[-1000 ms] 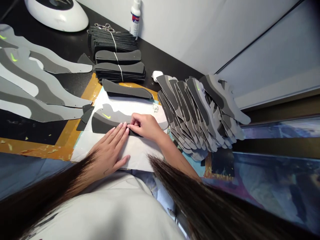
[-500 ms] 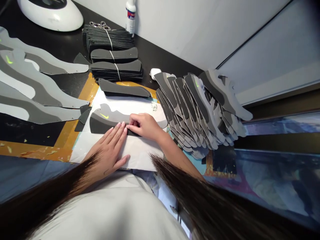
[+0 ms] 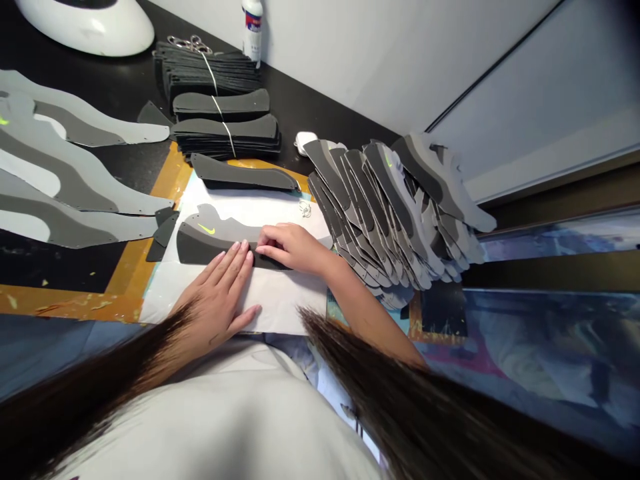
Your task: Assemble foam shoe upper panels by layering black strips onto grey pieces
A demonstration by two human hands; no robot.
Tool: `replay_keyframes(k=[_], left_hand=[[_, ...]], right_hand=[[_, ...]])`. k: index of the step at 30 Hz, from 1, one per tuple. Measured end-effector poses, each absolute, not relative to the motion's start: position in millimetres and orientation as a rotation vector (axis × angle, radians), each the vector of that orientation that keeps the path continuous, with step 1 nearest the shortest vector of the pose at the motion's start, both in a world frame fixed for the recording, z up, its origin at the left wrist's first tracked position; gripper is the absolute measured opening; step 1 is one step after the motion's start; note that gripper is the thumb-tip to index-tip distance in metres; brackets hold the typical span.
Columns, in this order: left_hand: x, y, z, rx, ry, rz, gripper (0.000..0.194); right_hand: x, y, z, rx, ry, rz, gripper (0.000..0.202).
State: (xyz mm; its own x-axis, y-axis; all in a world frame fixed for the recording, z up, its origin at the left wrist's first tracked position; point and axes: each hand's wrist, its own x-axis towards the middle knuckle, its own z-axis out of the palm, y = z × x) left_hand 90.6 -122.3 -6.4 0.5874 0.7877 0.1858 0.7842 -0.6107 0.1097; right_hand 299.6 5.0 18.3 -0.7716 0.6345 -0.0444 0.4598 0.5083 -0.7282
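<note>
A grey shoe-upper piece (image 3: 235, 230) with a yellow-green swoosh lies flat on white paper (image 3: 285, 300). Along its near side runs a dark grey panel (image 3: 200, 250). My left hand (image 3: 223, 287) is open, its outstretched fingertips resting on the dark panel near the middle. Beside them my right hand (image 3: 293, 247) is closed, fingers curled and thumb pressed toward the index finger at the panel. Whatever sits between those fingertips is too small to make out. Just beyond the piece are dark curved panels (image 3: 245, 175), stacked.
Bundled dark panels (image 3: 227, 130), scissors (image 3: 193, 45) and a white bottle (image 3: 253, 30) stand at the back. A large fanned pile of shoe-upper pieces (image 3: 380, 207) lies right, beside a white case (image 3: 305, 143). More grey upper pieces (image 3: 75, 167) spread left.
My right hand has slid slightly right along the dark panel, leaving a small gap to my left fingertips. The left hand stays in place. The camera view has shifted a little.
</note>
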Motion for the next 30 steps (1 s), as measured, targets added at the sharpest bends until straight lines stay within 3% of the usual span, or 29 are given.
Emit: replay_keyframes(k=[23,26,30], left_hand=[[86.8,-121.1,-9.6,2.784,1.367,0.321,0.079],[87.0,-120.8,-11.0,2.776,1.360,0.299,0.077],[86.9,-116.6,-10.4,2.838,1.304,0.369,0.080]], right_hand=[[316.6,4.0,9.2,-0.791,-2.643,0.954,0.009],[318.0,2.6,8.8,-0.795,-2.665,0.962,0.019],[316.0,-10.7,18.9,-0.894,-2.792,0.731,0.025]])
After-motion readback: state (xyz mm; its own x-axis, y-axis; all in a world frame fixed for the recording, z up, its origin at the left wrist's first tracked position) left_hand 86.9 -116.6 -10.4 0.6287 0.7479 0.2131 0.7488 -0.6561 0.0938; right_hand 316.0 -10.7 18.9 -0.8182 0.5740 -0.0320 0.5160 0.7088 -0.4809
